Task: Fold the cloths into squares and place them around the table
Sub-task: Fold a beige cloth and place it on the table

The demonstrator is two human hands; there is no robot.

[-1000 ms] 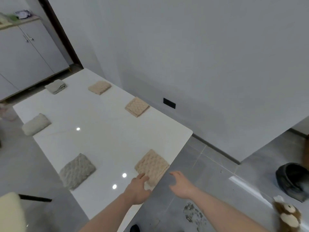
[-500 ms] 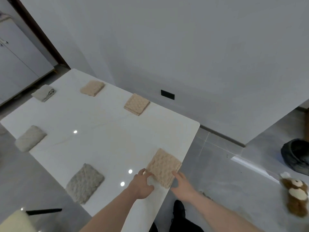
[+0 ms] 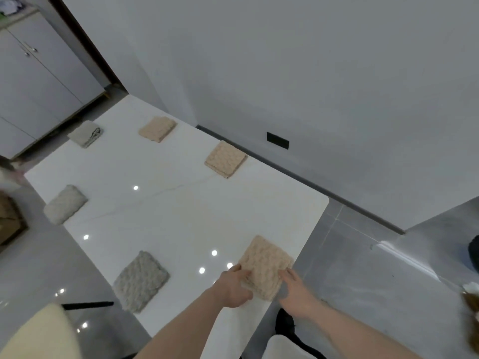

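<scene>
A folded beige cloth point(image 3: 265, 263) lies at the near right edge of the white table point(image 3: 168, 218). My left hand point(image 3: 234, 286) holds its near left corner, fingers curled onto the fabric. My right hand point(image 3: 298, 291) presses against its near right edge, partly over the table's rim. Other folded squares lie around the table: a grey one point(image 3: 141, 279) near left, a pale one point(image 3: 64, 203) on the left side, a grey one point(image 3: 85, 133) at the far end, and two beige ones point(image 3: 157, 128) point(image 3: 225, 158) along the wall side.
A grey wall with a black outlet point(image 3: 277, 140) runs close along the table's right side. A cream chair back point(image 3: 44, 335) is at the lower left, white cabinets point(image 3: 39, 81) stand far left, and a stuffed toy point(image 3: 470, 304) lies on the floor at the right.
Both hands reached from the table's edge to the near beige cloth and closed in on its two near corners. The camera shifted closer over the table.
</scene>
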